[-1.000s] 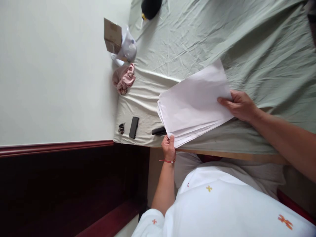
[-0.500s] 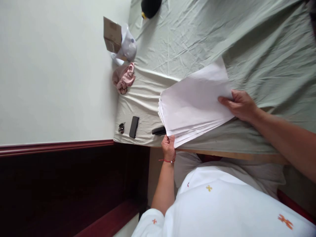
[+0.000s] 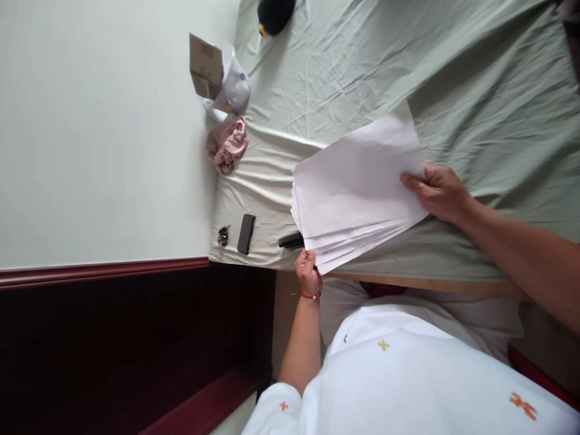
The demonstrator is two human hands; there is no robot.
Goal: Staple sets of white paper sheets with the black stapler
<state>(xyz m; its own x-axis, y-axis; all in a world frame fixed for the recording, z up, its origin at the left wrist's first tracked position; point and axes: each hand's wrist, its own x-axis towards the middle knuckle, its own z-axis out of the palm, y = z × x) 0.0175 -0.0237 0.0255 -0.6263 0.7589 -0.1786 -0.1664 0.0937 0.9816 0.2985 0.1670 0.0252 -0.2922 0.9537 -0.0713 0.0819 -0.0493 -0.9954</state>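
A fanned stack of white paper sheets [image 3: 357, 181] is held over the cloth-covered table, tilted, its lower edges spread in steps. My right hand [image 3: 441, 190] grips the stack's right edge, thumb on top and the other fingers underneath. At the near left corner, my left hand [image 3: 309, 273] has its fingers closed against the sheets' edge; a red string bracelet circles that wrist. Just above the left fingers, a black elongated object [image 3: 290, 240], possibly a stapler, sticks out from beneath the paper, which hides its other end.
A black phone-like slab [image 3: 246, 234] and a bunch of keys [image 3: 223, 235] lie on the green-grey cloth [image 3: 353, 72]. Along the wall are a pink crumpled cloth [image 3: 227, 145], a plastic bag [image 3: 236, 87] and a cardboard box [image 3: 206, 65]. A dark rounded object [image 3: 276, 15] sits farther back.
My left hand has shifted slightly down toward the table edge, and the lower sheets' near corner has moved down a little with it. My right hand keeps its grip almost unmoved.
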